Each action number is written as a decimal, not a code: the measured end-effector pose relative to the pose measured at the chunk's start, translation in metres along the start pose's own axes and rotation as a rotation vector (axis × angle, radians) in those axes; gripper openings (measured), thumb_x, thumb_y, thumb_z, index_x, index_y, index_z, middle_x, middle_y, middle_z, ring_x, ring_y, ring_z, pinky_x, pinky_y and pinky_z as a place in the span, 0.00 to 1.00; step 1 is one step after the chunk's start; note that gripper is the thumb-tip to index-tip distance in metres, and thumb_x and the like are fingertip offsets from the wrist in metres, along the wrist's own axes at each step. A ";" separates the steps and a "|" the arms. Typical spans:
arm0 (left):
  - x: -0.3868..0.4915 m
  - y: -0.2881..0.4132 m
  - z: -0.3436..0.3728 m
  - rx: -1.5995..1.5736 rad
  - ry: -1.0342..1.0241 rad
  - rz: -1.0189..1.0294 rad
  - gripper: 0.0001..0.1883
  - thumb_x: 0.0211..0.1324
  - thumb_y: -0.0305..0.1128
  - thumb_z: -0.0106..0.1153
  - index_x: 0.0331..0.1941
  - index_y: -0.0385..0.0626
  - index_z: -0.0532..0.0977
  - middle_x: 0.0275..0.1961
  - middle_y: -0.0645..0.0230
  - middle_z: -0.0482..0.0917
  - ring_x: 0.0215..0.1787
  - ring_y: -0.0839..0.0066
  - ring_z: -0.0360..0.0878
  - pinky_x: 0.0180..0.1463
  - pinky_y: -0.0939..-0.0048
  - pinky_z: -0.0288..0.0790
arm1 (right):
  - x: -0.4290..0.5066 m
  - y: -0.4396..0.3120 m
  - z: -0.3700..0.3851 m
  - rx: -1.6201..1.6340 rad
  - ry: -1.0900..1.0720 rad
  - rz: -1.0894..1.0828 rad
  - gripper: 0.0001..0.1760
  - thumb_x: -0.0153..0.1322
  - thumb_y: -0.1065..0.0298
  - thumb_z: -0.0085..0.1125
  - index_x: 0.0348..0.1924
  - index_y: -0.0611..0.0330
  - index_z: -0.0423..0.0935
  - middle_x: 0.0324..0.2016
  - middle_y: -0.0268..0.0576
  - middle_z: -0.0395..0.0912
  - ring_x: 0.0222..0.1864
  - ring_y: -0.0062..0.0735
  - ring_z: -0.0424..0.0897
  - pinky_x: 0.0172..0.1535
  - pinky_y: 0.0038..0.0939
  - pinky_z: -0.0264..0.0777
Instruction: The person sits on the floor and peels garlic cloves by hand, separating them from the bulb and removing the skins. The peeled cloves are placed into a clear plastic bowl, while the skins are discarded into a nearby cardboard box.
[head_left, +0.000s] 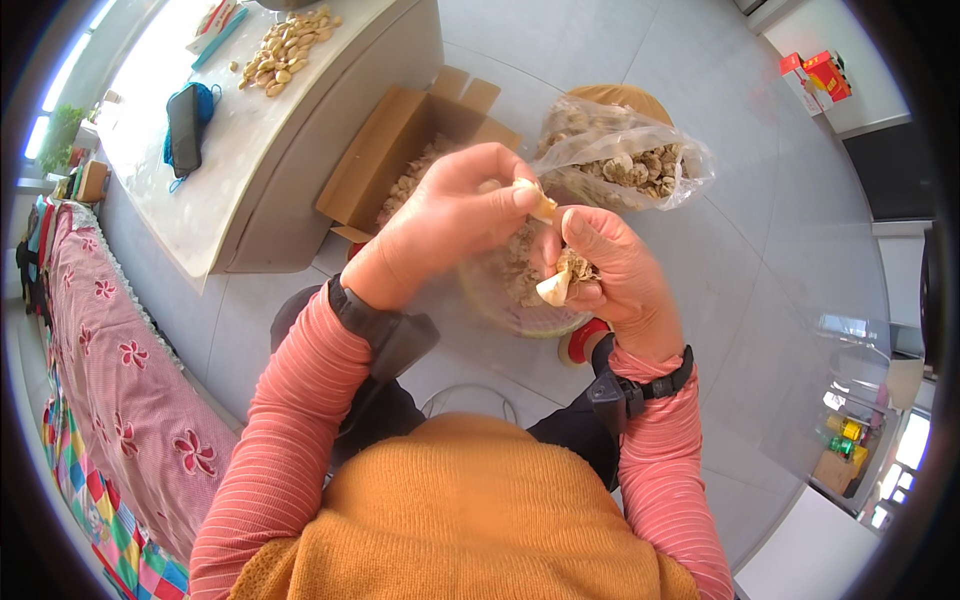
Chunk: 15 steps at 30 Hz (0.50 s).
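Observation:
Between its thumb and fingers, my left hand (457, 206) pinches a garlic clove (541, 206) with papery skin on it. My right hand (619, 274) is closed around part of a garlic bulb with dry skin and roots (576, 266); a pale clove (553, 289) sticks out at its lower left. Below both hands is a round basin (517, 319) with loose garlic skins (525, 277), partly hidden by the hands. Beyond my right hand stands a clear plastic bag (697, 176) of garlic bulbs (630, 169). A cardboard box (367, 165) holding pale skins or garlic pieces lies partly behind my left hand.
On the table (225, 217) at the upper left lie a pile of garlic cloves (285, 52), a phone (184, 127) on blue cloth and a small box (214, 26). A pink flowered cover (127, 375) is at the far left. Red boxes (825, 79) stand at the upper right.

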<state>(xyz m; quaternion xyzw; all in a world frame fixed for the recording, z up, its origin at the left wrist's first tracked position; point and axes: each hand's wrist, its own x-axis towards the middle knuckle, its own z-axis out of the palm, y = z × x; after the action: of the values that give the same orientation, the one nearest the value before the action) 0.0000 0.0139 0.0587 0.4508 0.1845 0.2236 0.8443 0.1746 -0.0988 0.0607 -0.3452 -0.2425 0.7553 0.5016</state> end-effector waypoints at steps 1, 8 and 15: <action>0.001 -0.001 -0.001 -0.076 0.027 -0.019 0.03 0.64 0.27 0.58 0.38 0.42 0.75 0.29 0.74 0.76 0.19 0.90 0.60 0.20 0.86 0.52 | 0.000 -0.002 0.001 -0.110 0.049 -0.019 0.19 0.74 0.53 0.58 0.34 0.65 0.76 0.25 0.42 0.76 0.15 0.12 0.65 0.16 0.16 0.51; 0.001 -0.003 0.000 -0.268 0.111 -0.102 0.02 0.64 0.25 0.57 0.39 0.41 0.75 0.34 0.70 0.78 0.19 0.89 0.59 0.18 0.86 0.52 | -0.004 -0.006 0.016 -0.566 0.413 -0.285 0.08 0.71 0.67 0.64 0.38 0.62 0.79 0.30 0.30 0.79 0.31 0.13 0.75 0.36 0.18 0.70; 0.004 -0.007 0.005 -0.351 0.186 -0.177 0.02 0.65 0.26 0.55 0.40 0.43 0.74 0.33 0.71 0.76 0.20 0.89 0.59 0.18 0.86 0.51 | 0.003 0.001 0.006 -0.409 0.458 -0.355 0.10 0.74 0.63 0.60 0.39 0.61 0.78 0.27 0.33 0.78 0.22 0.13 0.68 0.25 0.18 0.62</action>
<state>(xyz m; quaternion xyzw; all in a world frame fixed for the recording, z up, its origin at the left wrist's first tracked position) 0.0070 0.0092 0.0547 0.2564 0.2588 0.2180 0.9054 0.1685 -0.0968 0.0629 -0.5513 -0.3260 0.4952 0.5870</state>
